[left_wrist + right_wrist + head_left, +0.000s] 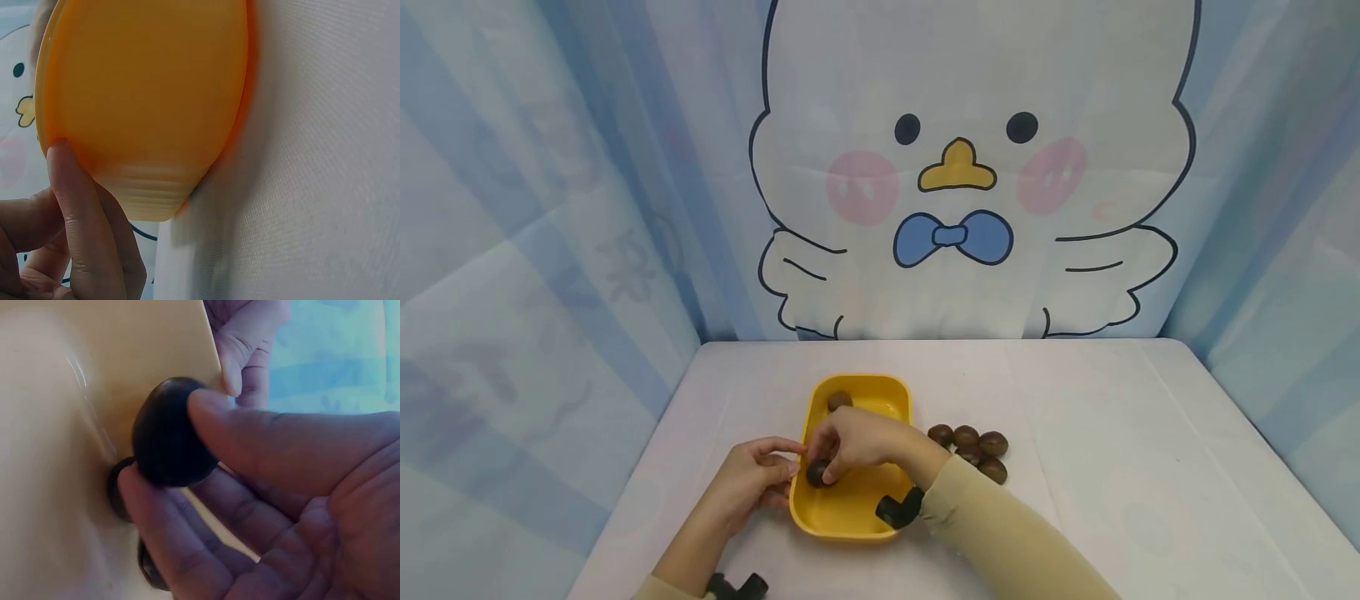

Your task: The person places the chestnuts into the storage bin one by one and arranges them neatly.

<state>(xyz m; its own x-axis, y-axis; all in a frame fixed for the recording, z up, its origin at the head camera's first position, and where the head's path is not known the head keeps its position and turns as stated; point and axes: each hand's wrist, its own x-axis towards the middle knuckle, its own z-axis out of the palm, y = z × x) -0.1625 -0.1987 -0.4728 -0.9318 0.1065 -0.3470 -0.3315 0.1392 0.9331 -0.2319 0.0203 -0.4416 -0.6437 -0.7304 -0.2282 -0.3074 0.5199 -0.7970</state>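
Note:
My right hand [859,440] reaches into the yellow tray [850,527] and pinches a dark brown, egg-shaped fruit [167,432] between thumb and fingers, near the tray's left wall. Two more dark fruits, one at the fingertips [134,484] and a lower one [150,569], show partly behind the right fingers. In the head view a brown fruit [839,401] lies at the tray's far end. At the tray's left side is my left hand [752,479]; its fairly straight fingers touch the rim and, in the left wrist view, a fingertip [62,156] presses the outer wall.
To the right of the tray, several similar brown fruits [993,443] lie grouped on the white-covered table [1120,467], partly hidden by the right forearm. Dark wrist mounts [898,508] sit at both wrists. A patterned curtain [955,292] hangs behind and beside the table.

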